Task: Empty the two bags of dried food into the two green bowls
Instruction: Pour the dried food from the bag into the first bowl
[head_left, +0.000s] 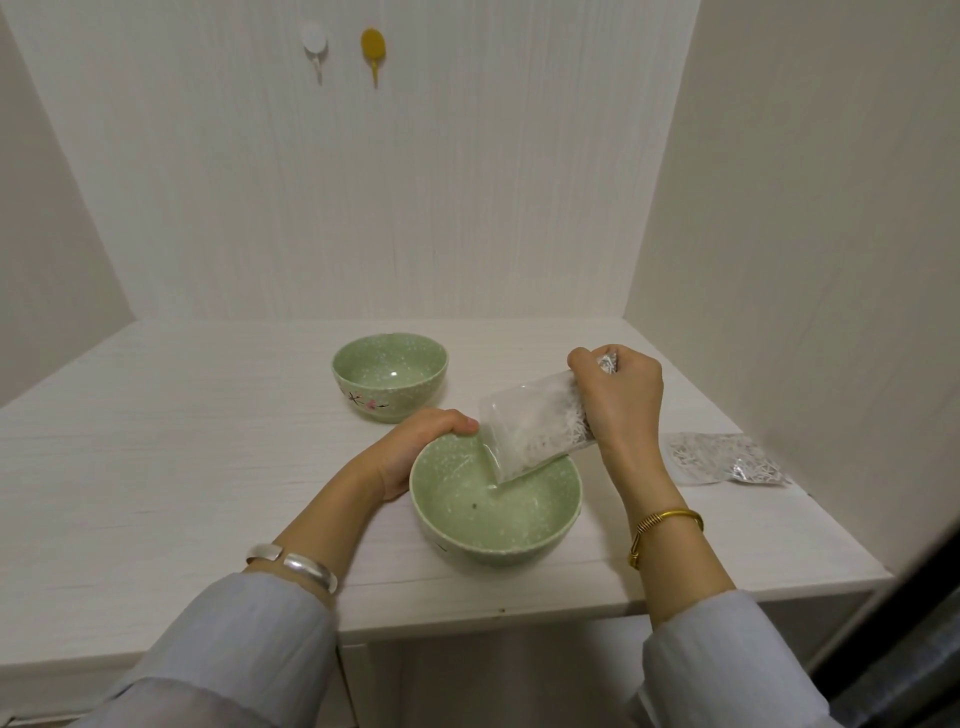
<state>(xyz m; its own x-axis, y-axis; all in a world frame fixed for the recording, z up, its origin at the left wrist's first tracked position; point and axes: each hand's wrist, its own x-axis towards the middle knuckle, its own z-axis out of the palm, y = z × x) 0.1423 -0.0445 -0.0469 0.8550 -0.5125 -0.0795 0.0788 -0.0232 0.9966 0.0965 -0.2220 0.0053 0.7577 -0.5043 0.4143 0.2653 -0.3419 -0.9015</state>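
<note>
1. On a white tabletop (156, 467) set into a pale alcove, a person tips a clear bag (524, 431) of dried food mouth-down into the near bowl (493, 540), one of two green bowls.

2. The right hand (618, 400) is clenched around the bag's upper end, fingers curled over crinkled plastic. The left hand (415, 447) grips the far left rim of the near bowl, steadying it.

3. The pale shreds sit bunched high in the bag near the gripping hand. Little or nothing appears to have reached the bowl, apart from one dark speck on its floor.

4. The far bowl (389, 376), painted with a small blossom sprig, stands behind and holds nothing. The second bag (722, 457) lies flat on the table to the right, near the edge, apparently still full.

5. Risk: the bag's mouth rests at the bowl's far rim rather than over its middle, so a sudden shake could send the clump spilling onto the table.

6. Risk: the near bowl looks tilted under the left hand, and a harder pull could tip it.

7. Risk: a sweep of the right sleeve could knock the second bag off the table.

8. No brand, label or legible writing shows on either bag or bowl.
</note>
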